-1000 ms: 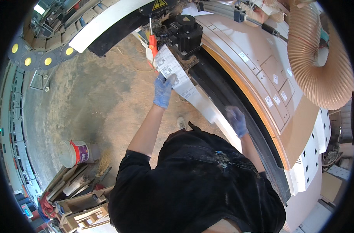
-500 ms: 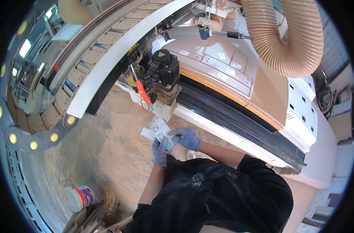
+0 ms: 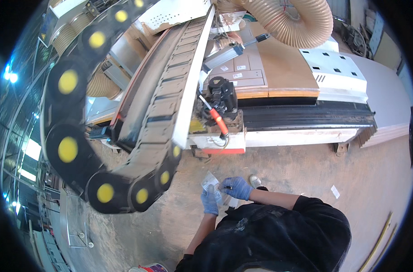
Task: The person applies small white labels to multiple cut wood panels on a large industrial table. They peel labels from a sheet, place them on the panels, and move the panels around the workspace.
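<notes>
My left hand (image 3: 210, 200), in a blue-grey glove, is closed on a small stack of white printed labels (image 3: 209, 180) in front of my body. Close by on the right, my gloved right hand (image 3: 237, 187) has its fingers curled together beside the labels. A small dark spot shows at its fingertips, too small to name. Beyond both hands stands a dusty machine with a black motor (image 3: 222, 96) and a red-handled tool (image 3: 218, 121) hanging at its front corner.
A black cable chain with yellow discs (image 3: 68, 149) curves down at the left. Cut panels bearing white labels (image 3: 242, 68) lie on the machine bed under a ribbed hose (image 3: 301, 27). A paper slip (image 3: 335, 191) lies on the dusty floor; a bucket (image 3: 150, 267) shows at the lower edge.
My view has swung, so the cable chain looms larger and the machine's front edge runs level. Both hands stay together at the labels, now lower in the picture.
</notes>
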Motion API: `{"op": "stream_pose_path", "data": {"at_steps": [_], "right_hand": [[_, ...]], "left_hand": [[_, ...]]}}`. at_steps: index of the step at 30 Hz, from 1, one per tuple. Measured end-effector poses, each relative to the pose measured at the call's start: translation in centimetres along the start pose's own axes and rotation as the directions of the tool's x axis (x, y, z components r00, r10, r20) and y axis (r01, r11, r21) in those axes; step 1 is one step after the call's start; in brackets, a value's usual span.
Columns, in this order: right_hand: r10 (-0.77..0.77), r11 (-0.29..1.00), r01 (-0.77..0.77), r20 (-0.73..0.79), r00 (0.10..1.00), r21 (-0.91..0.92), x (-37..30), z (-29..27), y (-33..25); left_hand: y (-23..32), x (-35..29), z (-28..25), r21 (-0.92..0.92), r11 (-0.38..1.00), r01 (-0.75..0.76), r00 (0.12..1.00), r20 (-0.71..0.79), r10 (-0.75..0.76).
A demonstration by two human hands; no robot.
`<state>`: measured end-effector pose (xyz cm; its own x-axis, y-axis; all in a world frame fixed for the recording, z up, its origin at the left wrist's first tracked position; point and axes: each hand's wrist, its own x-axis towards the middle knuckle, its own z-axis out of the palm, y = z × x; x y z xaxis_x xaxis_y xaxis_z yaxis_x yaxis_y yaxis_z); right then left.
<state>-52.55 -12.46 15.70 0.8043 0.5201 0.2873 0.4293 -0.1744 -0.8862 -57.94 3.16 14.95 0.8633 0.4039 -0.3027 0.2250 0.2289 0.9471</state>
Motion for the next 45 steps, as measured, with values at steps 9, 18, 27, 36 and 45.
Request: {"op": "stream_pose_path", "data": {"at_steps": [9, 18, 27, 36, 45], "right_hand": [[0.138, 0.964, -0.169, 0.158, 0.978, 0.206, -16.4, 2.7, -11.0], [0.218, 0.787, -0.294, 0.2, 0.955, 0.542, -21.4, -1.8, -14.7], [0.606, 0.625, -0.584, 0.151, 0.781, 0.518, -21.3, -0.4, -16.1], [0.561, 0.668, -0.502, 0.071, 0.825, 0.549, -20.5, 2.5, -16.9], [0.552, 0.605, -0.502, 0.129, 0.824, 0.618, -20.4, 4.5, -19.1]], "left_hand": [[-1.3, -18.4, -4.7, 0.096, 0.995, -0.022, 0.997, -0.065, 0.028], [0.7, -25.8, -5.8, -0.154, 0.967, -0.201, 0.953, -0.26, 0.156], [1.1, -27.2, -6.2, -0.124, 0.987, -0.1, 0.977, -0.199, 0.074], [1.3, -26.6, -8.4, -0.082, 0.991, -0.103, 0.99, -0.103, 0.094], [1.8, -27.2, -8.7, -0.133, 0.989, -0.067, 0.997, 0.031, 0.072]]}}
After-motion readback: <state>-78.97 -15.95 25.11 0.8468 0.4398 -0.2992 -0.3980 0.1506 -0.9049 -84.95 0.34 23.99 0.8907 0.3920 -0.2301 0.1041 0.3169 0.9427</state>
